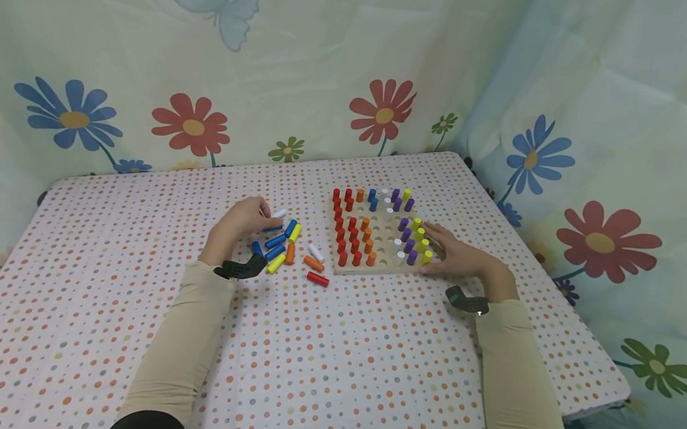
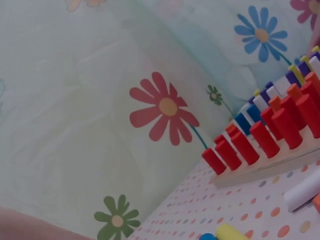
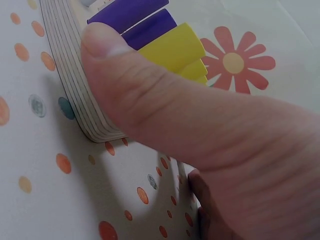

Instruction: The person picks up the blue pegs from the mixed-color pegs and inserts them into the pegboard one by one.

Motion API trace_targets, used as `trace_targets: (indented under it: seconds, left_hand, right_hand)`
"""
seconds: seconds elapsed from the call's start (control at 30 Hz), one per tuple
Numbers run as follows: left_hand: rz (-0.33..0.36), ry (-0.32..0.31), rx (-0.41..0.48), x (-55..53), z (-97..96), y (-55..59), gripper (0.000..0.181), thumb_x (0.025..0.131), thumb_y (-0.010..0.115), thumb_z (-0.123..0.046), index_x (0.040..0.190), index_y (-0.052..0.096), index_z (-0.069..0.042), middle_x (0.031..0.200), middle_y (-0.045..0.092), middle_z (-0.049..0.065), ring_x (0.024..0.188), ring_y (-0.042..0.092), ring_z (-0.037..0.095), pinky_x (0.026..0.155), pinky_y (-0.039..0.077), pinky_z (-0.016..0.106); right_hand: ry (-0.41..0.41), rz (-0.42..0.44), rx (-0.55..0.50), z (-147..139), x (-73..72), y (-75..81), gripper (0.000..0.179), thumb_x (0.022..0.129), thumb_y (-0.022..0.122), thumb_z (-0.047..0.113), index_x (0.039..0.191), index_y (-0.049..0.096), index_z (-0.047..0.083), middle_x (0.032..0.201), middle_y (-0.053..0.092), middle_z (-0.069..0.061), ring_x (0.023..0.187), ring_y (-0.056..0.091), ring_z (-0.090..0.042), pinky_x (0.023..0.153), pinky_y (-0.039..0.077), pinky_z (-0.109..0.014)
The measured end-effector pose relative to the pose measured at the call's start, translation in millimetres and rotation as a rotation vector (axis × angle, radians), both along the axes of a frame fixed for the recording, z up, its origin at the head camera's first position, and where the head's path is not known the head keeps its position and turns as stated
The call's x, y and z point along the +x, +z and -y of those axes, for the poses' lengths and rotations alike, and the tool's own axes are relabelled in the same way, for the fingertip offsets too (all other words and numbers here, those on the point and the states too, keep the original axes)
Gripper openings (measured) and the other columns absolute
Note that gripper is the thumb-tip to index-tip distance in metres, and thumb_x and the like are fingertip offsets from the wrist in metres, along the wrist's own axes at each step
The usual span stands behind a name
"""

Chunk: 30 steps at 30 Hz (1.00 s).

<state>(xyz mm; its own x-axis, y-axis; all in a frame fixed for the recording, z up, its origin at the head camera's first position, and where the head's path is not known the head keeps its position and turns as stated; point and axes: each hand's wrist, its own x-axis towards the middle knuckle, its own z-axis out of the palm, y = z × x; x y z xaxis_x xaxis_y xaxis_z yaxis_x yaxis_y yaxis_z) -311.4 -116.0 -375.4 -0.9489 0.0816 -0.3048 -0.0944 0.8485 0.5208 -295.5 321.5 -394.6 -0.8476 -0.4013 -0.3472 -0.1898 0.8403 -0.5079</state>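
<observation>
A wooden pegboard (image 1: 375,268) bears upright red, orange, blue, white, purple and yellow pegs. My right hand (image 1: 455,253) rests against its near right corner. In the right wrist view the straight thumb (image 3: 135,95) lies across the corner, its tip by a purple peg (image 3: 130,15). Left of the board, my left hand (image 1: 241,219) reaches over a loose pile with fingertips bent down. A white peg (image 1: 281,213) and a blue peg (image 1: 273,228) lie at those fingertips; whether they pinch one is unclear. The left wrist view does not show its fingertips.
Between the left hand and the board lie loose blue pegs (image 1: 274,252), yellow pegs (image 1: 276,263), orange pegs (image 1: 313,263), a white peg (image 1: 316,252) and a red peg (image 1: 318,278). A dotted cloth covers the table (image 1: 336,356). Flowered curtains (image 1: 305,57) hang behind it.
</observation>
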Motion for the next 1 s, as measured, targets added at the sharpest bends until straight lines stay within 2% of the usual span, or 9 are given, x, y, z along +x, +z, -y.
trace_targets:
  seconds: [0.17,0.33,0.57,0.83,1.0]
  left_hand:
    - [0.007,-0.066,-0.077,3.9,-4.5,5.4,0.029,0.080,0.066,-0.030,0.096,0.055,-0.008,0.091,0.055,0.007,0.078,0.049,0.021,0.063,0.039,0.030]
    - [0.004,-0.061,-0.097,4.6,-6.4,4.5,0.022,0.080,0.067,-0.020,0.097,0.057,-0.009,0.091,0.057,0.008,0.079,0.050,0.022,0.065,0.039,0.031]
    - [0.006,-0.068,-0.087,3.6,-3.9,5.6,0.021,0.079,0.066,-0.019,0.097,0.059,-0.010,0.093,0.058,0.008,0.080,0.050,0.023,0.065,0.039,0.031]
    - [-0.084,-0.087,-0.034,1.0,-2.0,9.6,0.018,0.080,0.062,-0.009,0.097,0.066,-0.007,0.098,0.062,0.011,0.084,0.053,0.023,0.071,0.045,0.032]
    - [-0.138,-0.103,0.004,3.8,-8.1,16.9,0.023,0.084,0.055,-0.008,0.104,0.067,-0.007,0.106,0.063,0.011,0.090,0.055,0.024,0.075,0.047,0.034]
  right_hand:
    - [-0.013,0.001,-0.004,0.2,0.2,0.0,0.108,0.067,0.071,0.053,0.146,0.005,0.017,0.151,-0.008,-0.017,0.136,-0.006,-0.042,0.102,0.005,-0.065]
    - [-0.018,0.001,-0.001,0.0,0.1,-1.7,0.108,0.067,0.070,0.054,0.146,0.005,0.020,0.151,-0.008,-0.016,0.136,-0.005,-0.042,0.102,0.005,-0.065]
    - [-0.016,0.002,-0.013,0.4,0.6,-0.8,0.108,0.067,0.071,0.053,0.146,0.005,0.019,0.151,-0.007,-0.016,0.136,-0.005,-0.042,0.102,0.005,-0.064]
    - [-0.004,0.004,-0.011,0.1,-0.2,1.6,0.107,0.068,0.070,0.053,0.146,0.005,0.018,0.151,-0.008,-0.018,0.136,-0.006,-0.043,0.102,0.005,-0.065]
    - [-0.012,0.002,-0.003,-0.2,0.3,-2.9,0.107,0.068,0.070,0.054,0.146,0.006,0.018,0.151,-0.008,-0.017,0.136,-0.005,-0.041,0.103,0.005,-0.064]
